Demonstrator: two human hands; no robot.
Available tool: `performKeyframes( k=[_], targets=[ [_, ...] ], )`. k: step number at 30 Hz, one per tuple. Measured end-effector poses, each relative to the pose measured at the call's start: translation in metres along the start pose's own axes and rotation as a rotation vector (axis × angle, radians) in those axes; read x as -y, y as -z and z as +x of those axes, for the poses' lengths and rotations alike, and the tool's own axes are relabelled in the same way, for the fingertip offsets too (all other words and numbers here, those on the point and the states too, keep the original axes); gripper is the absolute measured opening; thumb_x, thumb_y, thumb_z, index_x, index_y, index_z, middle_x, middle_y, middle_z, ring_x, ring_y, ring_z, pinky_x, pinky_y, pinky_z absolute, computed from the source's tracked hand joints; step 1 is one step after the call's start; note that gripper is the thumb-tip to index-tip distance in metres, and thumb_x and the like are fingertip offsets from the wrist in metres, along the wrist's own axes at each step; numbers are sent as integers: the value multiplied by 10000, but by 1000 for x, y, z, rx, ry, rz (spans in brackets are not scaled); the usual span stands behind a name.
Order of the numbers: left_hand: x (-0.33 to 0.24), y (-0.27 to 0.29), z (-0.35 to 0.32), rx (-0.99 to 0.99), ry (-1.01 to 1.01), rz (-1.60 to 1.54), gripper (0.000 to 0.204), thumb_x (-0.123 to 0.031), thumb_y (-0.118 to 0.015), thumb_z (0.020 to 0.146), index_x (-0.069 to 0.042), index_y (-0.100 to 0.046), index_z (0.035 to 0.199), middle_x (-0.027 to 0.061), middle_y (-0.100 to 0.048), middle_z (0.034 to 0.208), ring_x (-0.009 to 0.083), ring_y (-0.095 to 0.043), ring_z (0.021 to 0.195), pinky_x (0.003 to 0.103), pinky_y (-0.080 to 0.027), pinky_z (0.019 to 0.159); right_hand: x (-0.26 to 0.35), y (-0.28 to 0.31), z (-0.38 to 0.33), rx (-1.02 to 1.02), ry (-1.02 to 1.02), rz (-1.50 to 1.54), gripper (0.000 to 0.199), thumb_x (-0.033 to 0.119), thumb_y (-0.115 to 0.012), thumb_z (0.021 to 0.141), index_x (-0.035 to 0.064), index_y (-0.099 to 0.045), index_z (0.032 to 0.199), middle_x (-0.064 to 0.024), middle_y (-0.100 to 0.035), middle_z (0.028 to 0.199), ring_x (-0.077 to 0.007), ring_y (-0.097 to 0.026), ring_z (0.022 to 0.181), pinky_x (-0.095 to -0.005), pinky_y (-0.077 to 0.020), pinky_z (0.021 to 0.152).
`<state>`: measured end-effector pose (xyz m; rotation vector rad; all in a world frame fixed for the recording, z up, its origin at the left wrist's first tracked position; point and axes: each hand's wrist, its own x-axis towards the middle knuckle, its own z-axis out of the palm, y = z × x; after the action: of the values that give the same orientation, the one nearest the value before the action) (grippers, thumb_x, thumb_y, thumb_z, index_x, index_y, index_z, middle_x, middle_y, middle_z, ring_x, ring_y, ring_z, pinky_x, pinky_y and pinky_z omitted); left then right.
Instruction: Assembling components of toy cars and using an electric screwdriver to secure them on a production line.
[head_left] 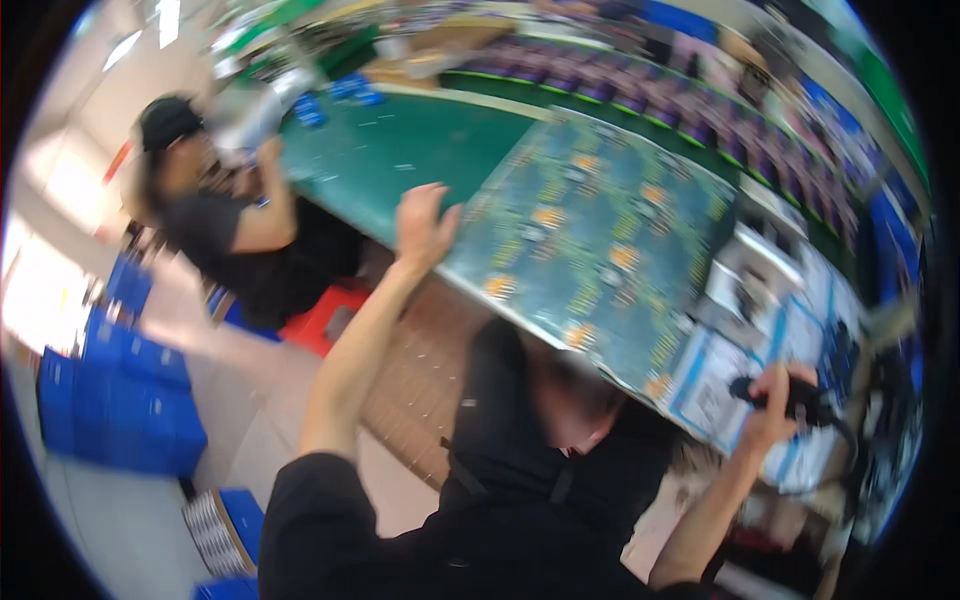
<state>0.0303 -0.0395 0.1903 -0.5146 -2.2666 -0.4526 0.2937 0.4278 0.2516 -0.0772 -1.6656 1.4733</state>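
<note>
My left hand (425, 228) is raised at the front edge of the green table (420, 130), beside a patterned sheet (600, 240) of blue-green with orange spots. Its fingers are apart, slightly bent and blurred, and nothing shows in them. On the right, my right hand (775, 405) is closed round a black handheld tool (805, 402) with what looks like a dark cord curving down from it. The tool's exact kind cannot be made out. Under that hand lie white sheets or flat packs with blue stripes (700, 385).
A person in black (225, 215) sits at the table's left, near a red stool (325, 318). Blue boxes (125, 390) are stacked on the floor. A row of dark purple packages (640, 90) lines the back. A white open box (755, 270) stands right of the sheet.
</note>
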Motion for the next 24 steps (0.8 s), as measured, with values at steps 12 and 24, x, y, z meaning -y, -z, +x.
performKeyframes(
  k=[12,24],
  targets=[
    [-473,-18,-39,385,-79,-1227,412,-150,-747,823,53,-588,1145,196,-643,1037,272,-654,765,337,-524,686,97,118,-18,286,-15,571,333,246,-764,789,36,-533,904,-1,-555,580,-130,-526,411,-254,-427,464],
    [-528,-106,8,697,264,-1146,505,-401,-817,697,52,-647,842,217,-681,850,292,-687,818,390,-536,734,99,127,-24,251,-40,469,385,289,-787,803,31,-522,913,1,-539,600,-108,-495,431,-216,-375,405]
  ],
)
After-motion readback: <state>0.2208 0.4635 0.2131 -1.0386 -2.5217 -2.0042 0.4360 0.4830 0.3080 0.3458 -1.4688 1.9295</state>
